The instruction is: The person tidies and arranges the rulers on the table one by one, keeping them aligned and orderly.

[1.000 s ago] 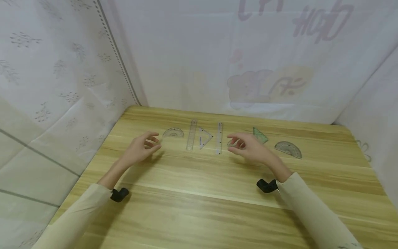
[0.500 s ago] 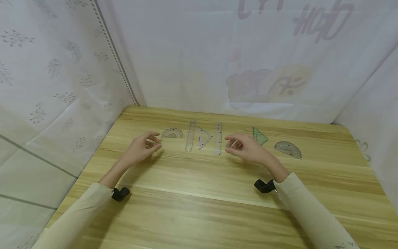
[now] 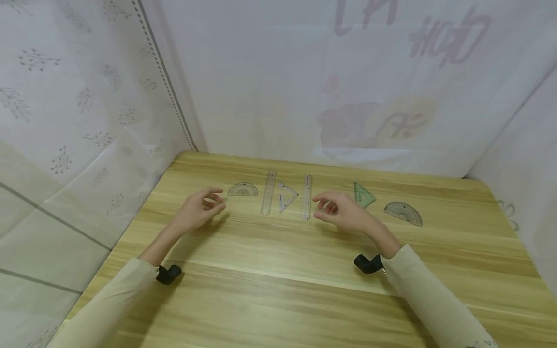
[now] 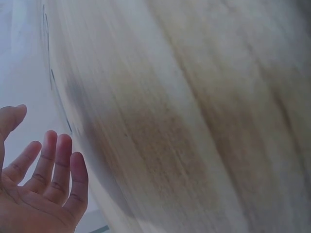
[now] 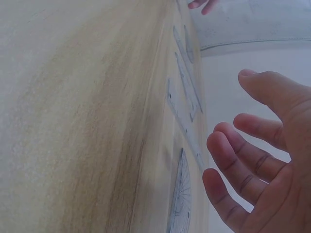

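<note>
Left hand (image 3: 197,209), left of frame centre, and right hand (image 3: 341,210), right of it, hover, fingers apart, near a protractor (image 3: 243,190) and ruler (image 3: 307,198) respectively.

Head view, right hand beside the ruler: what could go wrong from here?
The right hand hangs close to the right ruler; a sideways move might knock it askew.
It hides a protractor that the right wrist view shows; that could get bumped.
The left ruler, clear and flat, may be hard to pinch.
</note>
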{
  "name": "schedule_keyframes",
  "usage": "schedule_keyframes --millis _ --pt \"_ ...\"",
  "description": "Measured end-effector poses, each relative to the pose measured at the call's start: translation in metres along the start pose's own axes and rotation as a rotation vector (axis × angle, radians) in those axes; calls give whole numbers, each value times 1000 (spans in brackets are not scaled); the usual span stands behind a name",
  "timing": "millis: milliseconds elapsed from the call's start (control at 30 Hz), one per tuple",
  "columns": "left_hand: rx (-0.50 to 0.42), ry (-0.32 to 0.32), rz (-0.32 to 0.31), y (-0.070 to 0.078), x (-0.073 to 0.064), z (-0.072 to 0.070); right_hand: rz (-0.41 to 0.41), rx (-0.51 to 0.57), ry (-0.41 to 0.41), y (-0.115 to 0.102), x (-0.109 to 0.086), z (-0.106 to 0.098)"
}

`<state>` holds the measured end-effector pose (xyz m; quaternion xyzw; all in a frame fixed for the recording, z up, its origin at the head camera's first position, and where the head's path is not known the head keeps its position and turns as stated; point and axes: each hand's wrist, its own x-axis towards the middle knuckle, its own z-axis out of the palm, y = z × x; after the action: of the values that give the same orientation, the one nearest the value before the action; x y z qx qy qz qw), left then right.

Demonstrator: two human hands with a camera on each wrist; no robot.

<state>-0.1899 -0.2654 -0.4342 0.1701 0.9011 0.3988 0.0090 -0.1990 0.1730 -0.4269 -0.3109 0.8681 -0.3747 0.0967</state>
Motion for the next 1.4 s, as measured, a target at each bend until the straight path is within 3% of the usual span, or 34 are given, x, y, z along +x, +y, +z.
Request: schedule_keyframes --millis 467,867,1400 --pt "19 0 -9 -4 8 2 37 46 -31 -5 10 1" --pt "44 0 -38 -3 15 0 -28 50 -98 -15 45 8" --pt "3 34 -86 -9 26 5 -12 64 -110 -32 85 24"
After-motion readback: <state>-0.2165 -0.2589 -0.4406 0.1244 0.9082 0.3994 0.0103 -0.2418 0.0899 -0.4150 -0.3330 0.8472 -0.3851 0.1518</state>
